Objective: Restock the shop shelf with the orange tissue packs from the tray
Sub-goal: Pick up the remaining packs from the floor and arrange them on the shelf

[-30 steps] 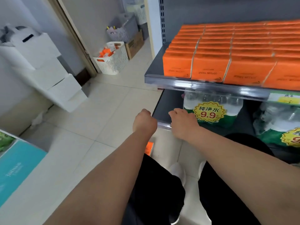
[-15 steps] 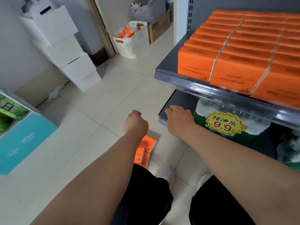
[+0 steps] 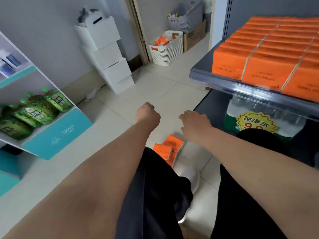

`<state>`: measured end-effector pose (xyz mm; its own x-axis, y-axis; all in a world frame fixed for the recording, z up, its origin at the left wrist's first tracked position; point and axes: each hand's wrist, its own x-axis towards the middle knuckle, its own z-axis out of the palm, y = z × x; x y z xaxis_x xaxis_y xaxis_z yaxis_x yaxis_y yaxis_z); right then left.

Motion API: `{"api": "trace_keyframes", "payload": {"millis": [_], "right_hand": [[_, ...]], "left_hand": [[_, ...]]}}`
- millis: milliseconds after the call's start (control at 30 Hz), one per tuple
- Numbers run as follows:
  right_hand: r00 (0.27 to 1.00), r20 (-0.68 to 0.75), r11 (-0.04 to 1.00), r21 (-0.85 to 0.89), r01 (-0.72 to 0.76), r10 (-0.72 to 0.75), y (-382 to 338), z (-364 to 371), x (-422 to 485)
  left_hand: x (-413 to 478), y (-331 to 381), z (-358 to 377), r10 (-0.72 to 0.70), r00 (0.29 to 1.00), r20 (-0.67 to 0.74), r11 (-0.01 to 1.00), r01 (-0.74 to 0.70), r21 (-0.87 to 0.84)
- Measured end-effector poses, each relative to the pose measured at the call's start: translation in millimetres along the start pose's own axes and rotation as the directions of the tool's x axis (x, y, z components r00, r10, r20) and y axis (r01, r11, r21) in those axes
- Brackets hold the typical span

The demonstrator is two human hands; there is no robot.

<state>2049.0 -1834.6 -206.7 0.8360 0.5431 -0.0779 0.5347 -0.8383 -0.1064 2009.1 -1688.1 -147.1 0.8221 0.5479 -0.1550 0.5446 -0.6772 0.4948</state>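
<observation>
Left hand (image 3: 147,116) was fisted, right hand (image 3: 195,125) loosely open, both empty above the orange tissue packs (image 3: 168,149), apparently positioned for retrieval.

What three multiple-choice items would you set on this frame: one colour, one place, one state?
1. What colour is the price sticker on the water pack?
A. blue
B. yellow
C. pink

2. Where do the loose orange tissue packs lie?
A. on the floor by the white shoe
B. on the teal rack
C. on top of the water pack

3. How is the left hand?
A. flat on the shelf
B. gripping a pack
C. curled in a fist, no pack in it

Key: 1 B, it is a yellow starburst with red digits. 2 A, they sit on the tiles beside the shoe. 3 C, the fingers are curled under and nothing shows in them.
</observation>
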Motion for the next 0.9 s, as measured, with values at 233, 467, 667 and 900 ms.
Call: {"api": "trace_keyframes", "payload": {"millis": [233,467,667,900], "right_hand": [[0.995,-0.064,0.997,-0.038,0.069,-0.071,-35.6,-16.7,-13.2],[0.986,-0.022,0.983,-0.078,0.165,-0.167,-51.5,-5.3,-26.4],[0.978,0.021,0.976,-0.067,0.208,-0.207,-57.7,8.0,-38.8],[0.979,0.058,0.981,0.024,0.194,-0.195,-54.4,54.4,-46.0]], "left_hand": [[-34.5,-12.8,-30.8,0.123,0.992,-0.01,0.992,-0.123,0.042],[-57.6,-37.0,-34.7,0.051,0.997,-0.057,0.996,-0.047,0.07],[-65.5,-73.6,-27.8,-0.02,1.0,-0.024,0.992,0.023,0.121],[-49.7,-127.1,20.9,-0.123,0.975,0.187,0.971,0.079,0.228]]}}
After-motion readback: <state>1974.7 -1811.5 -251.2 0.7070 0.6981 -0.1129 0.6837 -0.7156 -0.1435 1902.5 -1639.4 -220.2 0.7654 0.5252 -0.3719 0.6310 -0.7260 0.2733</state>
